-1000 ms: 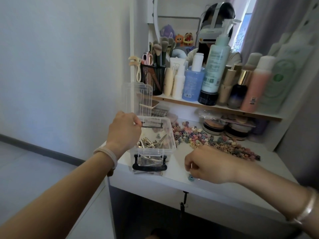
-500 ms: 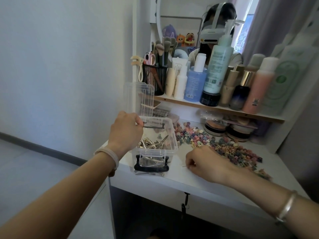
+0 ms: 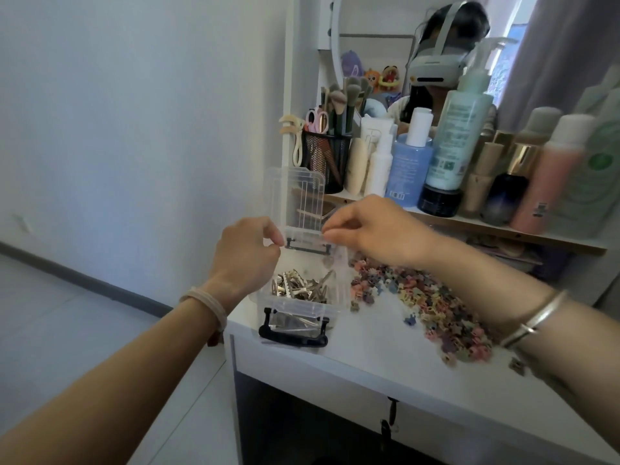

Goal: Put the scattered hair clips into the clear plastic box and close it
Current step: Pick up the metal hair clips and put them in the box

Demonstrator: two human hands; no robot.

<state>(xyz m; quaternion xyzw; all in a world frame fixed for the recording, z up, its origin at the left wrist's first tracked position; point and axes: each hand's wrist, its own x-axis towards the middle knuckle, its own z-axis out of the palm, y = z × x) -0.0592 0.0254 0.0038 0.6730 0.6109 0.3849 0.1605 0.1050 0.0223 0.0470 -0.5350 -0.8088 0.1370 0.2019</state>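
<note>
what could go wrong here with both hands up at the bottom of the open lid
1. The clear box stands by the left front corner of the table with its lid upright; a push from the left hand or right hand could tip or slide it off.
2. The right forearm hangs over the pile of coloured clips; it might sweep some off the edge.

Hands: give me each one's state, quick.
Left hand: pinching the clear plastic box at its back rim.
Right hand: fingertips pinched over the box; contents cannot be told.
</note>
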